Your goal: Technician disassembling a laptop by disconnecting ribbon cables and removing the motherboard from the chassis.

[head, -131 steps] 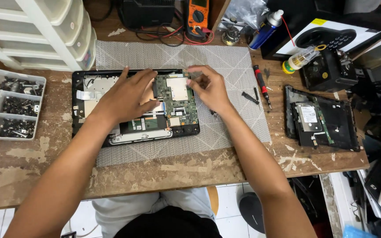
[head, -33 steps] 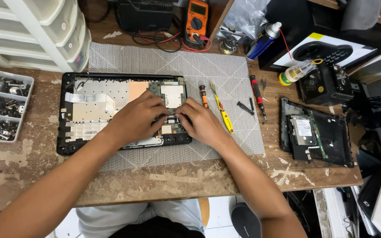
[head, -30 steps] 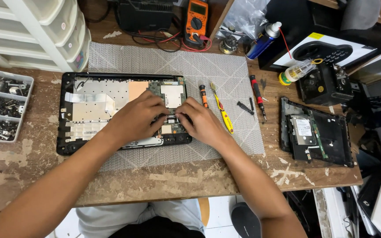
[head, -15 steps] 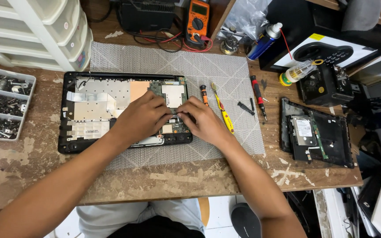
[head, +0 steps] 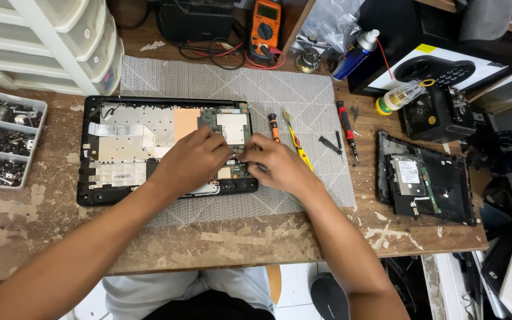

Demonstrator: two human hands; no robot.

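An opened black laptop base (head: pixel 90 148) lies on a grey patterned mat (head: pixel 208 83), its silver shielding and green circuit board (head: pixel 229 121) exposed. My left hand (head: pixel 191 160) rests palm down on the board's lower part, fingers bent. My right hand (head: pixel 277 166) sits beside it at the board's right edge, fingertips pinched together against the board. What the fingertips grip is hidden. The two hands almost touch.
An orange-handled screwdriver (head: pixel 274 125), yellow pry tool (head: pixel 297 145) and red screwdriver (head: pixel 346 121) lie right of the laptop. A second opened device with a hard drive (head: pixel 422 178) sits at the right. A screw tray (head: pixel 1 142) is at left, a multimeter (head: pixel 266 24) behind.
Since 4.4 s ago both hands have come down from the board's upper part to its lower right edge. Over the last second they barely move.
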